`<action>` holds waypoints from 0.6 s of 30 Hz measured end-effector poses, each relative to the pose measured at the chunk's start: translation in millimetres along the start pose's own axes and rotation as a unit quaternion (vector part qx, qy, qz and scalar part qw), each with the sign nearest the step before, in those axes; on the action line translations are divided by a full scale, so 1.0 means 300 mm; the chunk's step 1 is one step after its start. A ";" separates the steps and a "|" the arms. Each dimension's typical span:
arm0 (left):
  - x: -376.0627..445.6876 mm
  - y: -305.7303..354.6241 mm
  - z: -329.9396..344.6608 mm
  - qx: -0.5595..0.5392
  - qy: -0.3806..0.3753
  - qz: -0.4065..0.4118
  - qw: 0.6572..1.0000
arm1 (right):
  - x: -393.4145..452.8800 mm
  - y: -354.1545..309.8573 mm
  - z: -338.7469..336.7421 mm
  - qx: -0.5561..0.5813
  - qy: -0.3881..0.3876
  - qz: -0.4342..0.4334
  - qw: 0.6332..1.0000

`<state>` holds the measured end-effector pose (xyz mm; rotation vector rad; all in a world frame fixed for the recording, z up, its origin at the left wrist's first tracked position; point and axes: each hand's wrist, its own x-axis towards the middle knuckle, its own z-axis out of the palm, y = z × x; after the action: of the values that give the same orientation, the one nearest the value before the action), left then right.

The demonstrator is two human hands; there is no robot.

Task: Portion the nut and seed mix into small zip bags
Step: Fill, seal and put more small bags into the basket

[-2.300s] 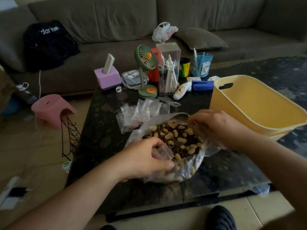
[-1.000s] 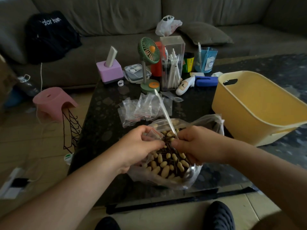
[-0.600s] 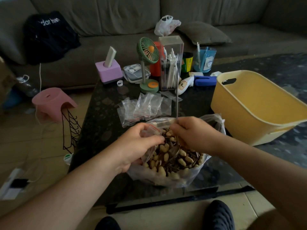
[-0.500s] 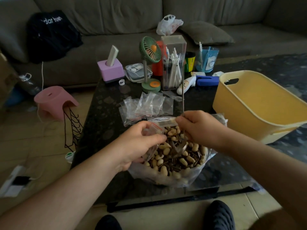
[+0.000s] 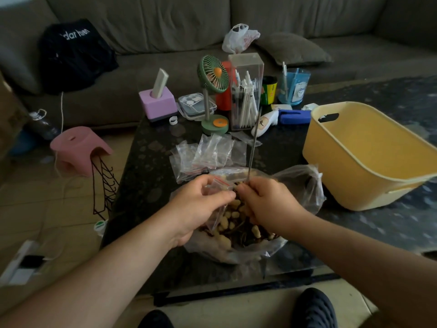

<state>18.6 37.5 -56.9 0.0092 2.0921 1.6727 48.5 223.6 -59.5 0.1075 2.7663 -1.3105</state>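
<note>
Dark glass table point(image 5: 151, 166), cluttered along the far edge: purple block point(image 5: 158, 105) with a pale slab stuck in it, green desk fan point(image 5: 214, 76), clear box of white pens point(image 5: 246, 93), blue cup point(image 5: 294, 87), blue stapler-like thing point(image 5: 294, 116). Yellow tub point(image 5: 369, 159) at right, close beside the big bag. Pink stool point(image 5: 79, 150) on the floor at left. Grey sofa point(image 5: 165, 27) beyond, with a black bag point(image 5: 73, 53) and a white plastic bag point(image 5: 238, 37) on it.

Heap of empty zip bags point(image 5: 208, 155) just beyond the hands, on the table. Large clear bag of nut and seed mix point(image 5: 243, 228) at the near edge, mouth open, partly hidden by both hands.

Left hand point(image 5: 198, 209) reaching in from the near left, knuckles up, fingers curled, pinching the red-striped lip of a small zip bag point(image 5: 218, 197). Right hand point(image 5: 269, 204) coming from the near right, fingers clamped round a thin metal spoon handle point(image 5: 253, 147) standing almost upright; bowl end hidden under the hand. Small zip bag hanging between the two hands, directly over the mix, its mouth beside the right fingertips. Amount inside the small bag not discernible.
</note>
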 end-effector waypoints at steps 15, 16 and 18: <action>0.044 0.003 -0.050 0.040 0.027 0.010 0.999 | 0.015 0.008 -0.087 0.086 -0.057 0.061 0.993; 0.053 0.000 -0.047 0.027 0.028 0.000 0.999 | 0.013 0.006 -0.082 0.060 -0.045 0.046 0.996; 0.066 -0.007 -0.048 -0.002 0.029 -0.016 0.999 | 0.015 0.006 -0.064 0.039 -0.013 0.029 0.999</action>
<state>-3.6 29.2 -63.3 -0.0736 2.1197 1.6772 43.4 239.8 -49.4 0.1728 2.6689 -1.3948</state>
